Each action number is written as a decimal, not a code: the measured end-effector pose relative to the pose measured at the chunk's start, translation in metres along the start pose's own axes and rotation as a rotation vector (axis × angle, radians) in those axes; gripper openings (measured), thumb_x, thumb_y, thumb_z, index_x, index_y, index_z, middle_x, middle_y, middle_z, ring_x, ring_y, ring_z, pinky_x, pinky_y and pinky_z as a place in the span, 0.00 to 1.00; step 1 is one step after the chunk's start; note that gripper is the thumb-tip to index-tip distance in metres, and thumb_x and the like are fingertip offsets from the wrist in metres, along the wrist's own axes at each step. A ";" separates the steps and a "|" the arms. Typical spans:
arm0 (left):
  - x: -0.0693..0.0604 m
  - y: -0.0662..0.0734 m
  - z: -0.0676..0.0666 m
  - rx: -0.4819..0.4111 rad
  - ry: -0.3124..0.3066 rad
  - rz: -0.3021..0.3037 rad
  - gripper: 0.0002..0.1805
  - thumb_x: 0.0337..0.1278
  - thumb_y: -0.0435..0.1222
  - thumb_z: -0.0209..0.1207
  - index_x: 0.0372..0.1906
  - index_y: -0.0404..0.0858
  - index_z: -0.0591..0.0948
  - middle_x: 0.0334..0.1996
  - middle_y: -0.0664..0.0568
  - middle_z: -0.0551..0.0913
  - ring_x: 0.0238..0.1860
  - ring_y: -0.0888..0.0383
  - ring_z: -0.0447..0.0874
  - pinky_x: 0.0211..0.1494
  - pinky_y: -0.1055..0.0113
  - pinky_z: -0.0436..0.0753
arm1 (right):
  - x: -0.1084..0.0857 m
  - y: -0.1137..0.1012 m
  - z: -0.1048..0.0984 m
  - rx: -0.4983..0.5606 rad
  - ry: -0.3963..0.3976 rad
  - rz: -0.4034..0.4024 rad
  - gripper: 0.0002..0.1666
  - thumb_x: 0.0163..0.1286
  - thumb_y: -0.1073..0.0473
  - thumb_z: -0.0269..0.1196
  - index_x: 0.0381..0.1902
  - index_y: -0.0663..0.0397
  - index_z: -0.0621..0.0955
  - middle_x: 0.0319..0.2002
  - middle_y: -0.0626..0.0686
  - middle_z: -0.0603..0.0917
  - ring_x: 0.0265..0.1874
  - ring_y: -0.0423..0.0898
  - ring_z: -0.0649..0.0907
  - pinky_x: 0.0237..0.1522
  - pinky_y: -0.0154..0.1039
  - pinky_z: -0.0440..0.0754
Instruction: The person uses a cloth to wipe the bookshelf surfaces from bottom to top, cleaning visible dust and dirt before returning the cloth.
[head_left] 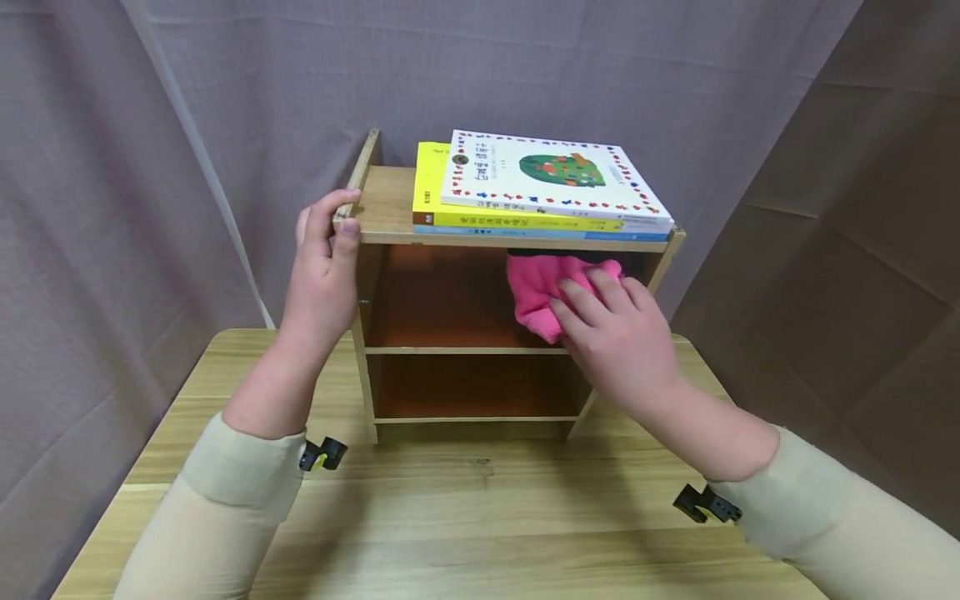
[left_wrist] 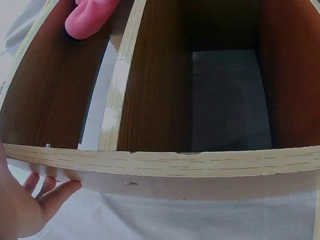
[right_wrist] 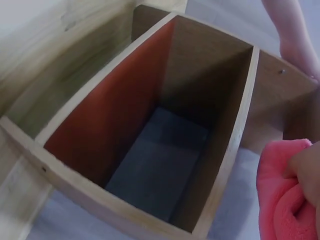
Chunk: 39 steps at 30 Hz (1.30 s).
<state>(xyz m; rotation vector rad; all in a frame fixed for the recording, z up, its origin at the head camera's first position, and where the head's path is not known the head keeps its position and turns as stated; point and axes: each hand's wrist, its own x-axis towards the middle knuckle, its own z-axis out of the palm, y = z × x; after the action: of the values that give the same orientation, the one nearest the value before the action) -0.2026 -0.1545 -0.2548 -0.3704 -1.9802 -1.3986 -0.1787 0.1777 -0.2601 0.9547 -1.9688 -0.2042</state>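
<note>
A small wooden shelf (head_left: pixel 468 351) stands upright on a table. My left hand (head_left: pixel 322 275) grips the shelf's left side panel near its top front corner; in the left wrist view, fingers (left_wrist: pixel 60 196) touch the panel's outer face. With bent fingers my right hand (head_left: pixel 626 342) holds a bunched pink cloth (head_left: pixel 536 287) at the right of the upper compartment, just under the top board. The cloth (right_wrist: pixel 272 175) appears folded and fuzzy in the right wrist view, and one end of the cloth (left_wrist: pixel 90 17) shows in the left wrist view. The right fingertips are partly hidden.
On the top board lie stacked books: a white one (head_left: pixel 495 171) uppermost, a yellow one (head_left: pixel 429 179) below, and a blue one (head_left: pixel 525 232) at the bottom. The lower compartment (head_left: pixel 472 387) opens toward me. Wood-grain tabletop (head_left: pixel 480 517) extends in front; grey curtains (head_left: pixel 262 83) hang behind.
</note>
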 end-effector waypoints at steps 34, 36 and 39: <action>0.001 -0.006 0.004 0.008 0.028 0.019 0.37 0.63 0.70 0.40 0.67 0.53 0.71 0.59 0.49 0.65 0.42 0.55 0.70 0.47 0.61 0.69 | -0.003 0.033 0.015 -0.172 -0.175 -0.006 0.11 0.69 0.74 0.55 0.47 0.67 0.80 0.54 0.64 0.81 0.58 0.60 0.75 0.65 0.55 0.67; 0.001 -0.006 0.004 0.011 0.032 0.017 0.37 0.62 0.70 0.40 0.67 0.54 0.71 0.59 0.49 0.65 0.41 0.55 0.69 0.47 0.61 0.69 | -0.003 0.033 0.015 -0.179 -0.177 0.000 0.11 0.67 0.74 0.57 0.46 0.67 0.81 0.54 0.64 0.81 0.58 0.60 0.75 0.64 0.55 0.67; 0.001 -0.006 0.004 0.010 0.035 0.014 0.38 0.62 0.70 0.40 0.67 0.54 0.71 0.59 0.49 0.65 0.41 0.56 0.69 0.47 0.60 0.69 | -0.002 0.032 0.016 -0.186 -0.197 0.013 0.12 0.64 0.74 0.61 0.46 0.67 0.81 0.54 0.64 0.82 0.58 0.60 0.75 0.65 0.54 0.66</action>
<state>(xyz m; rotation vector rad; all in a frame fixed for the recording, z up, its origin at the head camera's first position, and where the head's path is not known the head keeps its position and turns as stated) -0.2081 -0.1535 -0.2595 -0.3526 -1.9523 -1.3763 -0.2081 0.1976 -0.2548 0.8261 -2.0913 -0.4816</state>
